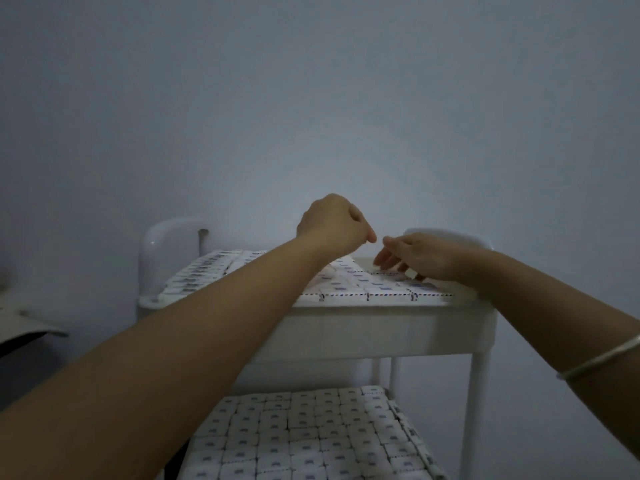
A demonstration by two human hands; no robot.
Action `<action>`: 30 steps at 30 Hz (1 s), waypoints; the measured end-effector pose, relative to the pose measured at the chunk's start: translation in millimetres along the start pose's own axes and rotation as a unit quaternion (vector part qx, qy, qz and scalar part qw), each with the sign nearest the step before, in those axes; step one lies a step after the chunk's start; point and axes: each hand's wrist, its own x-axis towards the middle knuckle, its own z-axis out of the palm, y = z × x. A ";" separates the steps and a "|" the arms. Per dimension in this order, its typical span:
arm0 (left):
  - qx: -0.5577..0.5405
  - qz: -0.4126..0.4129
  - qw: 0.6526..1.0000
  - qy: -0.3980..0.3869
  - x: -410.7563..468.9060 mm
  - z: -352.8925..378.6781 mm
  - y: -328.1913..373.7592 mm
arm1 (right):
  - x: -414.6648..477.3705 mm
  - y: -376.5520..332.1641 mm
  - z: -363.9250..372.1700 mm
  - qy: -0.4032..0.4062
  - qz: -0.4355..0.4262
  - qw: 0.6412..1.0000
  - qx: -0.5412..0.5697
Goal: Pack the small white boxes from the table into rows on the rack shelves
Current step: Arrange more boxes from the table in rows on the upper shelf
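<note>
Both arms reach over the top shelf (381,327) of the white rack (479,393), probably because the last gaps in its layer lie toward the back, at about 12 o'clock from the person. The right hand (419,256) is open, its fingers (382,259) reaching down so the tips touch the small white boxes (374,284) at the far right of the shelf, seemingly to press one flush or steady the row. The left hand (332,225) hovers just above the boxes at 10 o'clock of the right hand, close to it but apart, with its fingers curled under; whether a box sits in that palm cannot be told, though the pose would suit carrying one to the gap. The boxes are square and white, each with a small dark blue mark on top and a dashed red and blue edging along the front row. They lie touching in straight rows that cover the top shelf, and a second layer (298,431) fills the lower shelf at 6 o'clock. A thin bracelet (602,358) circles the right forearm.
</note>
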 end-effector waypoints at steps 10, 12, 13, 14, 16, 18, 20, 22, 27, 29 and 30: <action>-0.095 0.023 0.994 0.045 -156.8 -110.7 -35.8 | -98.7 -130.4 61.9 0.226 -0.263 0.936 0.064; -0.092 -0.009 0.994 0.049 -196.9 -121.5 -59.8 | -120.8 -156.4 93.9 0.185 -0.314 0.926 0.096; -0.081 -0.034 0.994 0.056 -222.3 -129.0 -75.6 | -128.8 -171.9 115.8 0.146 -0.341 0.923 0.098; -0.069 -0.068 0.994 0.059 -249.2 -136.1 -93.2 | -136.4 -187.3 139.7 0.098 -0.363 0.922 0.088; -0.035 -0.146 0.987 0.051 -301.5 -148.0 -131.6 | -148.3 -214.7 191.6 0.000 -0.391 0.919 0.052; 0.003 -0.224 0.974 0.046 -353.0 -161.0 -171.4 | -156.5 -240.2 245.0 -0.068 -0.413 0.908 0.015; 0.020 -0.284 0.958 0.037 -400.2 -176.6 -205.7 | -160.9 -262.0 295.1 -0.110 -0.417 0.902 0.001; 0.040 -0.310 0.949 0.041 -440.7 -195.1 -230.8 | -163.8 -282.5 339.9 -0.167 -0.412 0.896 0.018; 0.129 -0.287 0.936 0.158 -504.9 -253.6 -274.7 | -169.2 -339.2 425.4 -0.236 -0.412 0.877 0.070; 0.220 -0.260 0.908 0.243 -521.7 -280.6 -293.3 | -170.9 -369.6 451.1 -0.228 -0.415 0.875 0.103; 0.273 -0.250 0.887 0.276 -529.7 -294.4 -302.4 | -171.8 -386.7 462.7 -0.220 -0.416 0.874 0.120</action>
